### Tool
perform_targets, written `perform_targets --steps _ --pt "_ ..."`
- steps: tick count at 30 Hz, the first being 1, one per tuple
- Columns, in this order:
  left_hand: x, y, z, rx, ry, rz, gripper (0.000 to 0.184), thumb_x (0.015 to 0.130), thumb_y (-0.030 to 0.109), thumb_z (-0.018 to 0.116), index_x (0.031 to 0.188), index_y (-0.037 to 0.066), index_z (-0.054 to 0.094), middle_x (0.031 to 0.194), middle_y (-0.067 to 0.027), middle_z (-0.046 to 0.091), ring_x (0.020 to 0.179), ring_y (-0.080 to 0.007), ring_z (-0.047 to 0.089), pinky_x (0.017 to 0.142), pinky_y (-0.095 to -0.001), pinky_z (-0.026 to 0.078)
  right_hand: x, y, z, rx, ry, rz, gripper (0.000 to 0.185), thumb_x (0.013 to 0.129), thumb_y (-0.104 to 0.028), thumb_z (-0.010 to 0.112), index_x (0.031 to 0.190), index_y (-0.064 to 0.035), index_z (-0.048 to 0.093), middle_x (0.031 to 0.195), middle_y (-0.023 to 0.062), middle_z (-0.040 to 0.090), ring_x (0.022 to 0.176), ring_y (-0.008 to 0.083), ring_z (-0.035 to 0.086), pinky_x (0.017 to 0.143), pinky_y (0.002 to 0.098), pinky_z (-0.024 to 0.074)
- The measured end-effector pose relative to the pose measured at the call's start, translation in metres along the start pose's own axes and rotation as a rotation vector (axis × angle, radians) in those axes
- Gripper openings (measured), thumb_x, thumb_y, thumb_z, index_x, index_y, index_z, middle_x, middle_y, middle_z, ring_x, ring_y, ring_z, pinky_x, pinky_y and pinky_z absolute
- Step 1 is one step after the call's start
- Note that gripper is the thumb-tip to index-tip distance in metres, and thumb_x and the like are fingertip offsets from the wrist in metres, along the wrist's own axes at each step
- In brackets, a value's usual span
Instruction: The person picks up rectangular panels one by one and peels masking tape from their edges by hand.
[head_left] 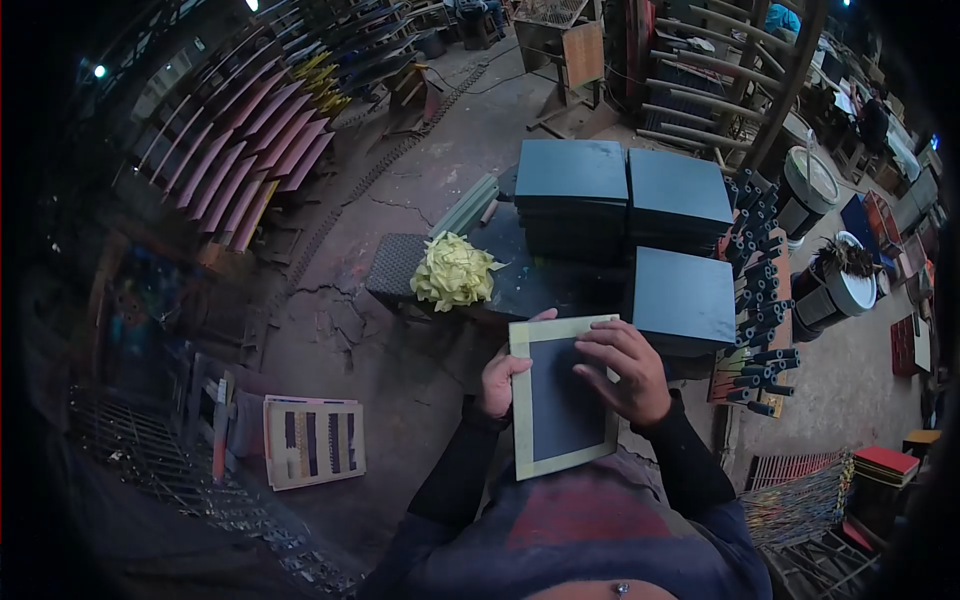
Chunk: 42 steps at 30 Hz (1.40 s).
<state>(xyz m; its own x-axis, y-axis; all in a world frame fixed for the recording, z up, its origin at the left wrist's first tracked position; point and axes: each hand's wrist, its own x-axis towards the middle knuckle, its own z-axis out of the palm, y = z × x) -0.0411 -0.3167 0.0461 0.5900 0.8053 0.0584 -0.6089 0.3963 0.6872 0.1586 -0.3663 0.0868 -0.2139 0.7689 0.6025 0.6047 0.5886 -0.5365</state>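
Observation:
A dark grey rectangular panel (pixel 568 395) with pale yellow tape along its borders is tilted upright in front of my body. My left hand (pixel 503 382) grips its left edge, thumb on the front face and fingers behind. Over the upper right part of the panel lies my right hand (pixel 630 375), its fingers apart and the fingertips at the face near the right tape strip. Whether it pinches any tape cannot be made out. Beyond the panel, a crumpled ball of pale yellow tape (pixel 455 272) rests beside stacks of dark panels (pixel 572 170).
More stacked panels (pixel 685 295) stand near my right hand. Several dark tubes (pixel 760 290) stick out beside them. White buckets (pixel 850 275) stand at the right. A striped sample board (pixel 315 443) lies lower left, and a rack of pinkish boards (pixel 250 150) stands upper left.

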Motion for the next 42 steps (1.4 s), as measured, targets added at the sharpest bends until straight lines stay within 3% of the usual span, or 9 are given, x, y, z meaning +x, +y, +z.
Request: perform_targets --steps 4,6,7,10,20,25,35,37,42 --pt "-0.037 -0.012 -0.039 0.416 0.075 -0.026 0.057 0.081 0.010 0.041 0.136 -0.002 0.038 0.126 -0.0103 0.049 0.117 -0.0171 0.047 0.101 -0.0288 0.035 0.038 -0.029 0.030 0.119 -0.065 -0.019 0.034 0.075 -0.011 0.073 0.106 -0.0032 0.062 0.109 0.0129 0.061 0.102 0.0307 0.058 0.087 0.0384 0.0475" --pt "-0.046 -0.016 -0.065 0.710 -0.098 0.132 0.046 0.084 0.010 0.043 0.128 -0.001 0.044 0.115 -0.0063 0.051 0.107 -0.0133 0.049 0.094 -0.0275 0.038 0.039 -0.030 0.049 0.180 -0.062 0.039 0.039 0.073 -0.013 0.076 0.108 -0.0027 0.063 0.106 0.0125 0.063 0.096 0.0292 0.060 0.081 0.0347 0.0505" --pt "-0.050 -0.001 -0.054 0.441 0.026 -0.094 0.042 0.083 0.010 0.046 0.124 0.000 0.044 0.109 -0.0047 0.051 0.100 -0.0117 0.049 0.089 -0.0267 0.040 0.040 -0.028 0.057 0.241 -0.109 0.074 0.040 0.073 -0.014 0.077 0.108 -0.0021 0.063 0.104 0.0122 0.063 0.093 0.0285 0.061 0.079 0.0338 0.0508" --pt "-0.055 0.036 -0.039 0.533 -0.024 -0.299 0.045 0.082 0.008 0.048 0.126 0.000 0.041 0.107 -0.0047 0.051 0.098 -0.0114 0.050 0.085 -0.0262 0.042 0.046 -0.035 0.074 0.320 -0.151 0.135 0.040 0.071 -0.015 0.079 0.104 -0.0005 0.063 0.097 0.0112 0.064 0.083 0.0237 0.064 0.074 0.0304 0.0508" --pt "-0.079 0.051 -0.059 0.661 -0.094 -0.324 0.046 0.080 0.008 0.049 0.123 -0.002 0.041 0.103 -0.0067 0.052 0.095 -0.0127 0.051 0.082 -0.0279 0.043 0.041 -0.056 0.111 0.357 -0.127 0.264 0.024 0.076 -0.011 0.073 0.094 0.0000 0.063 0.091 0.0120 0.063 0.080 0.0251 0.062 0.070 0.0315 0.0493" --pt "-0.095 0.055 -0.060 0.678 -0.060 -0.092 0.032 0.081 0.008 0.053 0.112 0.000 0.048 0.095 -0.0050 0.054 0.086 -0.0107 0.052 0.074 -0.0271 0.044 0.044 -0.080 0.116 0.362 -0.132 0.216 0.022 0.077 -0.010 0.072 0.094 0.0007 0.062 0.091 0.0118 0.063 0.081 0.0249 0.063 0.070 0.0309 0.0496" --pt "-0.104 0.056 -0.066 0.762 0.054 -0.274 0.030 0.081 0.009 0.053 0.109 0.000 0.051 0.093 -0.0051 0.055 0.085 -0.0112 0.053 0.073 -0.0294 0.045 0.042 -0.077 0.130 0.373 -0.162 0.254 0.020 0.081 -0.006 0.068 0.097 0.0016 0.062 0.092 0.0124 0.063 0.082 0.0247 0.063 0.070 0.0308 0.0496" --pt "-0.103 0.054 -0.057 0.757 0.026 0.025 0.027 0.083 0.010 0.053 0.107 -0.002 0.051 0.092 -0.0076 0.058 0.082 -0.0171 0.057 0.072 -0.0333 0.047 0.047 -0.081 0.122 0.383 -0.190 0.200 0.028 0.078 -0.012 0.072 0.101 0.0010 0.062 0.094 0.0122 0.063 0.082 0.0246 0.063 0.071 0.0303 0.0494" --pt "-0.111 0.054 -0.038 1.034 0.125 0.036 0.033 0.084 0.007 0.051 0.113 -0.007 0.047 0.096 -0.0270 0.059 0.092 -0.0426 0.058 0.078 -0.0426 0.047 0.043 -0.089 0.122 0.335 -0.184 0.172 0.039 0.073 -0.018 0.078 0.103 0.0015 0.061 0.096 0.0129 0.064 0.084 0.0227 0.063 0.075 0.0295 0.0487"
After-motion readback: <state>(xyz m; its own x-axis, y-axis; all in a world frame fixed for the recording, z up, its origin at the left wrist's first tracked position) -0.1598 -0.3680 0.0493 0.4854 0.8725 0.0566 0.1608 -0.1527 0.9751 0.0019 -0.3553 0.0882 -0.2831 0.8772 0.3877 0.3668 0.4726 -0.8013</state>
